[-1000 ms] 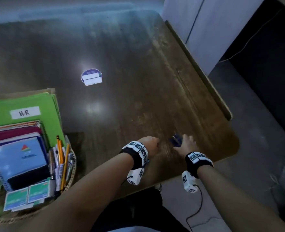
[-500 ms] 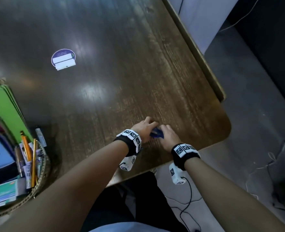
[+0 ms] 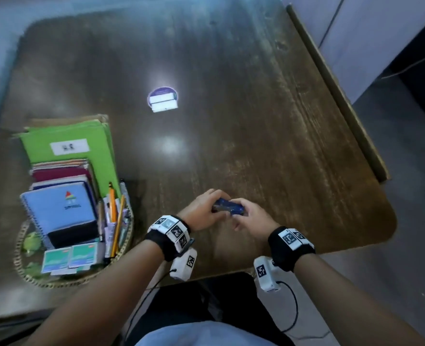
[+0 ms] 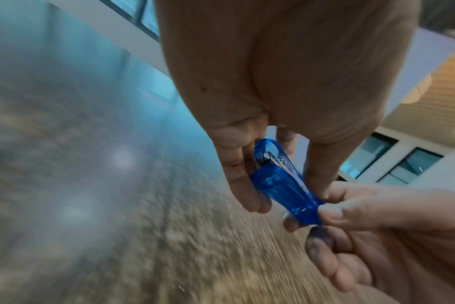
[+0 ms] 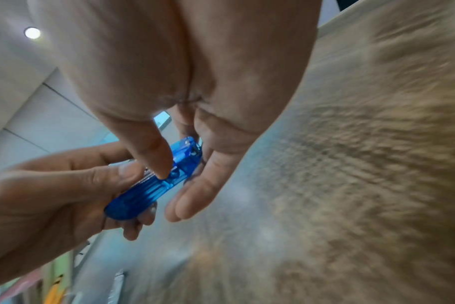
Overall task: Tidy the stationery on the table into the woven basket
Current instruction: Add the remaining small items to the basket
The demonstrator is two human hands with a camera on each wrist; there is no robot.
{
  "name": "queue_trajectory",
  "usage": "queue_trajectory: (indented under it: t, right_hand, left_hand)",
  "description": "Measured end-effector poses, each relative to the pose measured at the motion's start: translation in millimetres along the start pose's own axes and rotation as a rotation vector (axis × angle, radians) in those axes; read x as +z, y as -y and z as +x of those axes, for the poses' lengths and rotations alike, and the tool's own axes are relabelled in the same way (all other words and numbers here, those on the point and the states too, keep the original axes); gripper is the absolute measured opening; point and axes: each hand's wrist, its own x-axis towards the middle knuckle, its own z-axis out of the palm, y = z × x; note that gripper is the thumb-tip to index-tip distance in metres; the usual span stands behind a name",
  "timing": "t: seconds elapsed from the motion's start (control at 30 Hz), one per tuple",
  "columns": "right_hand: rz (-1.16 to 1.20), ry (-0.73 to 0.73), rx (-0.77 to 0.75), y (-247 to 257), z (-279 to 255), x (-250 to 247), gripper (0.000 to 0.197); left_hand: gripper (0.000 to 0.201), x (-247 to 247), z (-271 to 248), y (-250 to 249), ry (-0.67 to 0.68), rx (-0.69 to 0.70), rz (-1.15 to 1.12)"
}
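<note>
A small translucent blue stapler (image 3: 227, 208) hangs just above the dark wooden table (image 3: 256, 121), near its front edge. Both hands hold it. My left hand (image 3: 204, 213) grips one end between thumb and fingers, and my right hand (image 3: 252, 221) pinches the other end. In the left wrist view the stapler (image 4: 281, 185) lies slanted between the two hands. In the right wrist view my thumb presses on the stapler (image 5: 148, 189). The woven basket (image 3: 19, 260) stands at the front left, well left of both hands.
The basket holds a green folder (image 3: 69, 143), notebooks (image 3: 59, 208), pencils (image 3: 114, 216) and small green packets (image 3: 69, 258). A round purple sticker (image 3: 162, 99) lies mid-table. A raised wooden strip (image 3: 336, 91) runs along the table's right edge, with floor beyond it.
My left hand closed in on the right one and took hold of the stapler too. Both hands now hold it just above the table. The head view swung left.
</note>
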Motion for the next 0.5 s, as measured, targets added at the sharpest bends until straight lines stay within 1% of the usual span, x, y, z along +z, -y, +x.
queue_trajectory:
  t: [0.13, 0.2, 0.27, 0.37, 0.5]
  right_hand:
    - [0.008, 0.081, -0.114, 43.6, 25.4, 59.6, 0.026]
    - [0.01, 0.124, -0.162, 64.9, 36.7, 93.1, 0.024]
    - [-0.006, 0.16, -0.174, 87.2, 47.8, 135.1, 0.023]
    - [-0.016, 0.19, -0.181, 105.1, 65.7, 192.7, 0.017]
    - [-0.074, 0.208, -0.162, 119.3, 84.7, 267.0, 0.016]
  left_hand:
    - [0.024, -50.5, -60.3, 35.4, -0.15, -0.001, -0.128]
    - [0.021, -73.0, -90.8, 56.3, -0.21, -0.04, -0.169]
    - [0.02, -94.8, -125.4, 82.2, -0.248, -0.087, -0.206]
    - [0.025, -121.1, -170.9, 113.9, -0.238, -0.122, -0.24]
    - [0.041, -145.2, -227.3, 159.5, -0.192, -0.211, -0.2]
